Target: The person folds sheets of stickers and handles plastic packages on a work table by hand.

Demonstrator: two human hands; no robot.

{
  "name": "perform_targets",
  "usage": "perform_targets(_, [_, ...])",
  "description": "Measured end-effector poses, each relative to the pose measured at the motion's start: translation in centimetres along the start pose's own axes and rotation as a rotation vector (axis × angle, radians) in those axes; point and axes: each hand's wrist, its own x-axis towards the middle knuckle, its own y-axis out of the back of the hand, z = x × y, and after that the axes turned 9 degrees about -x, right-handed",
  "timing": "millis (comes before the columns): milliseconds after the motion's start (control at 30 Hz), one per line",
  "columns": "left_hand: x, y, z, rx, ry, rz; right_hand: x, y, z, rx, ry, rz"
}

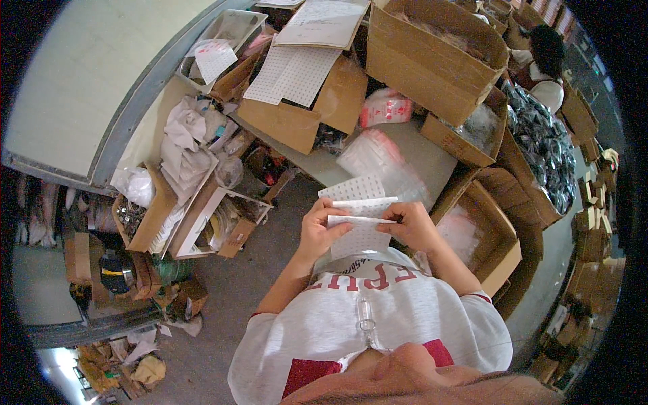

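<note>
In front of my chest I hold a white sheet (360,241) covered in rows of small printed marks, like a label sheet. It is folded or bent across the middle, so a pale strip stands up between my hands. My left hand (320,231) pinches its left side between thumb and fingers. On the right side, the fingers of my right hand (410,226) are closed on the fold. Just beyond lie clear plastic bags (378,158) with pink edges, on a grey tabletop (432,150).
Similar printed sheets (291,73) and papers (322,23) rest on cardboard at the back. Open cartons (435,61) stand at the back right, one holding shiny dark packets (543,145). Another open box (496,260) is beside my right arm. A person (545,71) is at the far right.
</note>
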Motion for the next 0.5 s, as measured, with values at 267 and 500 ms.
perform_targets(267, [0.2,0.3,-0.7,0.284,-0.157,-0.071,0.5,-0.2,0.6,0.011,0.151,0.092])
perform_targets(500, [-0.1,-0.3,-0.6,0.039,-0.095,-0.079,1.0,-0.7,1.3,0.049,0.080,0.050])
